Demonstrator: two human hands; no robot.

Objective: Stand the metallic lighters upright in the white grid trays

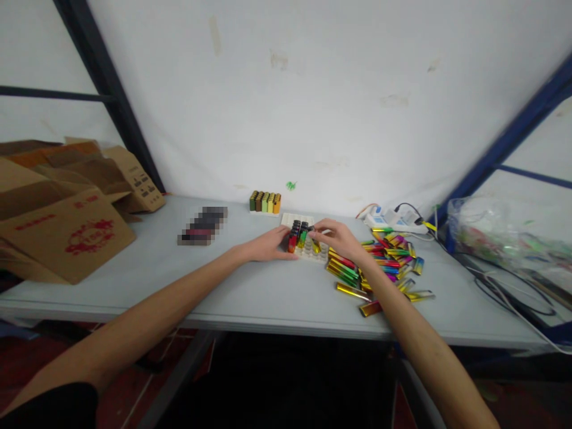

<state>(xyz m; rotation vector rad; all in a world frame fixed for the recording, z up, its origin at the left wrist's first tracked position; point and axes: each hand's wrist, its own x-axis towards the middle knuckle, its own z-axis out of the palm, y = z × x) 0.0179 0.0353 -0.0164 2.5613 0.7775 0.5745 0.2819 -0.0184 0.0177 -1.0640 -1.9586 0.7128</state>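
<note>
A white tray (pixel 318 255) with round sockets sits between my hands on the table. Several black-topped lighters stand in its left part, among them a red one (pixel 292 243) and a green-yellow one (pixel 302 241). My left hand (pixel 272 244) grips the tray's left side beside the red lighter, thumb toward the front; its fingertips are partly hidden. Over the tray, my right hand (pixel 334 236) pinches a tilted yellow metallic lighter (pixel 316 245). To the right, partly beneath my right forearm, lies a loose pile of shiny coloured lighters (pixel 344 268).
A block of upright lighters (pixel 265 202) stands against the wall. Cardboard boxes (pixel 67 232) occupy the left end, with a blurred dark object (pixel 203 226) nearer. A power strip (pixel 395 221), cables (pixel 496 283) and a clear plastic bag (pixel 500 229) are at the right.
</note>
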